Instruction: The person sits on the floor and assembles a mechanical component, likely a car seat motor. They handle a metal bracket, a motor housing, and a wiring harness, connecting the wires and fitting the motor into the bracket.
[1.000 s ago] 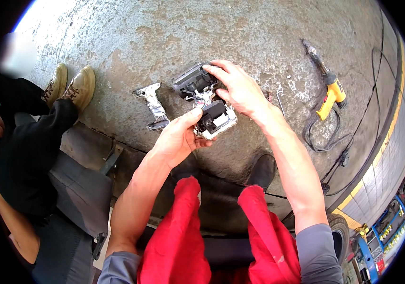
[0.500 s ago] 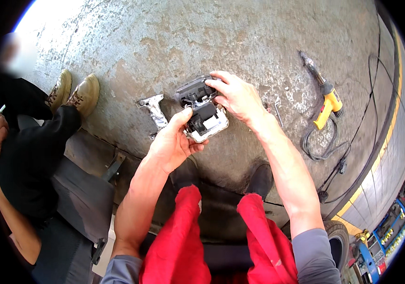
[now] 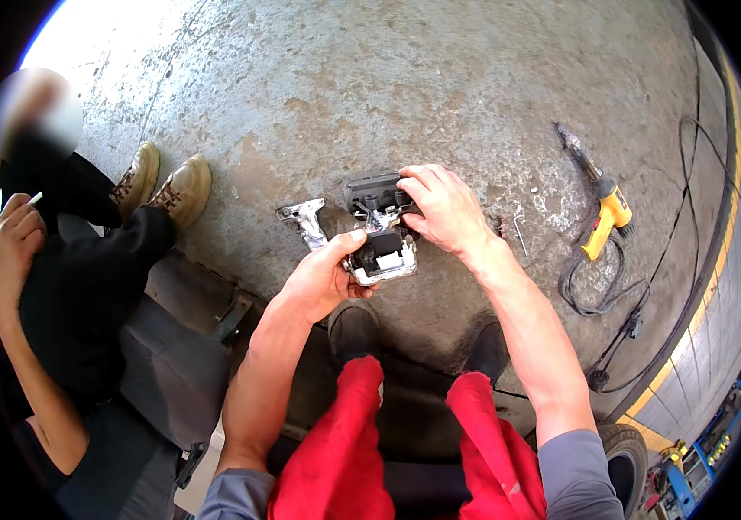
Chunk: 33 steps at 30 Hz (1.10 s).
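In front of me is a two-part mechanical assembly, a white-and-silver housing [image 3: 390, 265] with black blocks inside and a dark grey cover piece [image 3: 374, 187] on its far side. My left hand [image 3: 325, 279] grips the housing by its left edge, thumb on top and fingers beneath. The right hand [image 3: 441, 206] is closed on the right end of the cover piece, fingers over its far edge and thumb nearer me. Silvery workings show between the two parts. Just left of them, a silver metal bracket [image 3: 309, 222] lies on the floor.
To the right lie an L-shaped hex key [image 3: 521, 232] and a yellow power tool [image 3: 610, 212] with a long nozzle and coiled cable [image 3: 591, 308]. On the left sits another person, boots [image 3: 181, 189] on the concrete floor [image 3: 440, 95]. A tyre [image 3: 626, 459] stands at lower right.
The whole view has shifted, so floor things appear lower and further right. The assembly has turned from a slant to nearly level, both hands still holding it.
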Each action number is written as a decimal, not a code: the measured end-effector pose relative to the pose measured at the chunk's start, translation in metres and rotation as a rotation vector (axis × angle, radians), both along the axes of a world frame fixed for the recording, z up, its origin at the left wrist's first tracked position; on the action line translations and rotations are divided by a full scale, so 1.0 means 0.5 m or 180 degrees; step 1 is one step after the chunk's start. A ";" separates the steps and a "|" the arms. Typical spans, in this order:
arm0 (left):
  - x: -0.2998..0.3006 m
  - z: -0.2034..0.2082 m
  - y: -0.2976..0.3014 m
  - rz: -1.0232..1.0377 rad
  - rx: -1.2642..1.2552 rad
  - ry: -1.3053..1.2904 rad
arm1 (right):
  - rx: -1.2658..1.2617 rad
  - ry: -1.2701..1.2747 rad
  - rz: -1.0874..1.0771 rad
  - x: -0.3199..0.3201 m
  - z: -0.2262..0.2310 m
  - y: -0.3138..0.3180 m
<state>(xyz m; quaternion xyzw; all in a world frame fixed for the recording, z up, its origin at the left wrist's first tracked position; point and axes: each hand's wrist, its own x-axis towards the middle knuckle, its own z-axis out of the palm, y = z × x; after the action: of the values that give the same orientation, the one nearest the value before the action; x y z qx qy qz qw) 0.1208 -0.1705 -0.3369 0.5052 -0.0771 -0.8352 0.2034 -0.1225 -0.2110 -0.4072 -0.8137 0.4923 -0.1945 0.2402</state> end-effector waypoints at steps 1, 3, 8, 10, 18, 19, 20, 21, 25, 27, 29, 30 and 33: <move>0.002 0.000 0.001 -0.0016 0.0012 0.0063 | -0.0074 0.0009 0.0015 0.008 -0.001 -0.003; 0.011 -0.015 0.005 -0.0029 0.0036 0.0180 | 0.0130 0.0079 0.0076 0.010 -0.004 -0.005; -0.007 -0.022 0.006 -0.0016 0.0069 -0.0049 | 0.0250 0.0098 0.0225 0.047 -0.008 -0.025; 0.001 -0.035 0.005 -0.0158 -0.0065 0.0071 | 0.0084 0.0142 0.0320 0.062 -0.010 -0.023; 0.008 0.007 -0.041 -0.0434 -0.0088 -0.0227 | -0.0124 0.0094 0.0348 0.089 -0.052 -0.021; 0.006 0.015 -0.046 -0.0438 -0.0082 -0.0271 | -0.0112 0.0058 0.0351 0.091 -0.054 -0.021; 0.006 0.017 -0.048 -0.0408 -0.0099 -0.0257 | -0.0032 -0.0013 0.0266 0.094 -0.059 -0.020; -0.002 0.006 -0.053 -0.0412 -0.0116 -0.0240 | 0.0003 -0.0006 0.0196 0.084 -0.061 -0.021; -0.002 0.018 -0.051 -0.0385 -0.0139 -0.0130 | 0.0070 -0.0104 0.0214 0.075 -0.059 -0.022; 0.003 0.019 -0.035 -0.0292 -0.0050 0.0026 | 0.0028 -0.0155 0.0278 0.074 -0.070 -0.012; 0.008 0.006 -0.016 -0.0263 -0.0069 0.0314 | -0.0034 -0.0180 0.0299 0.075 -0.065 0.001; 0.011 0.002 -0.006 -0.0226 -0.0038 0.0348 | -0.0034 -0.0184 0.0304 0.078 -0.062 0.010; 0.005 -0.004 0.004 -0.0143 -0.0009 0.0434 | -0.0170 -0.0119 0.0359 0.069 -0.066 0.021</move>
<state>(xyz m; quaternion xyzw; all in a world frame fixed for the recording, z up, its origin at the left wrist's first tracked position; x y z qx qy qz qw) 0.1231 -0.1687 -0.3389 0.4450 -0.0756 -0.8718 0.1901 -0.0878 -0.2004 -0.4404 -0.8425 0.4357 -0.2089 0.2382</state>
